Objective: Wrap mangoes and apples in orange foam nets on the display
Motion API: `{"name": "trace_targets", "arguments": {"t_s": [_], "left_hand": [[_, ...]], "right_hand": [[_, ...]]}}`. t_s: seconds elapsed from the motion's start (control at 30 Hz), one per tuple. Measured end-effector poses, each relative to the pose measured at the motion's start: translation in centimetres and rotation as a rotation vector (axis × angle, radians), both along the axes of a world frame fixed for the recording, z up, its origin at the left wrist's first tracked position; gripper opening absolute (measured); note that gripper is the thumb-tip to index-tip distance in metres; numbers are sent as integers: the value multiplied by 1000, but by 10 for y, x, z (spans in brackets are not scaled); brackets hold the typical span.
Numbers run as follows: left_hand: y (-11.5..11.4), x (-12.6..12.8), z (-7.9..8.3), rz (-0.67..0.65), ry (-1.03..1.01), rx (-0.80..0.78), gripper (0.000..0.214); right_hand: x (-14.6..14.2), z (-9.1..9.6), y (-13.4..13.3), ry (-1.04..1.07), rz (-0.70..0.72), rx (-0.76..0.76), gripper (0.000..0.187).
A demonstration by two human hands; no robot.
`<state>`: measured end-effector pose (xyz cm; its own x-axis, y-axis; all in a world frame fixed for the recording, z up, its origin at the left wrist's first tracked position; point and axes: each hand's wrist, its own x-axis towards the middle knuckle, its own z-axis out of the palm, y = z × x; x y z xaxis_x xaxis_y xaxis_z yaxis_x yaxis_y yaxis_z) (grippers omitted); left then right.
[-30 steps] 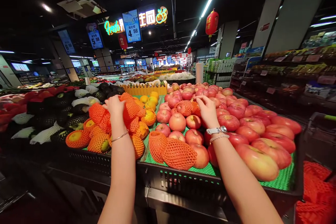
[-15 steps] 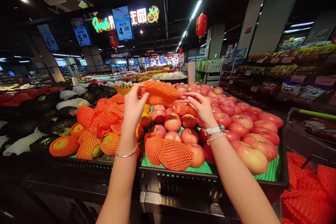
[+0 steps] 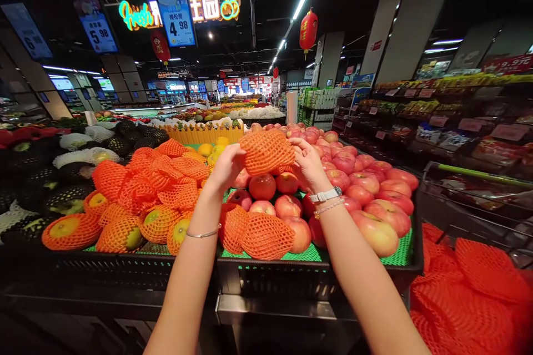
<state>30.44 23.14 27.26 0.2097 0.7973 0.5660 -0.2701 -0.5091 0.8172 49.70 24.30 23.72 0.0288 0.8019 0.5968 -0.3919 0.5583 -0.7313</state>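
Note:
An orange foam fruit net (image 3: 267, 153) is held up over the apples, bulging and stretched sideways. Its left end is pinched by my left hand (image 3: 228, 168); the fingers of my right hand (image 3: 308, 164) close on its right end. I cannot tell whether a fruit is inside. Just below lie bare red apples (image 3: 288, 206) on a green mesh liner (image 3: 306, 255) in a black crate (image 3: 287, 274). Two more orange foam nets, bunched together (image 3: 264, 236), rest at the crate's front beside an apple.
To the left, a pile of orange foam nets (image 3: 145, 183) and netted yellow-green fruit (image 3: 69, 226) fills another crate. Dark fruit (image 3: 70, 198) lies farther left. A heap of red-orange nets (image 3: 470, 288) sits at lower right, near a cart with a green handle (image 3: 470, 171).
The net has gone from flattened and blurred to rounded. My right hand, apart from it before, now grips its right end. The view has shifted slightly right and down.

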Motion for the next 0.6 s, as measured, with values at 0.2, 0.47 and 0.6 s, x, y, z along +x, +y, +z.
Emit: {"name": "trace_targets", "arguments": {"t_s": [0.2,0.47,0.6], "left_hand": [[13,-9,-17,-100,74,-1,2],[18,20,-31,92,388,152,17],[17,24,-37,143,391,175,20]], "right_hand": [[9,-2,2,-212,31,106,70],[10,-3,-3,-486,170,148,85],[7,-3,-3,-550,140,187,90]]}}
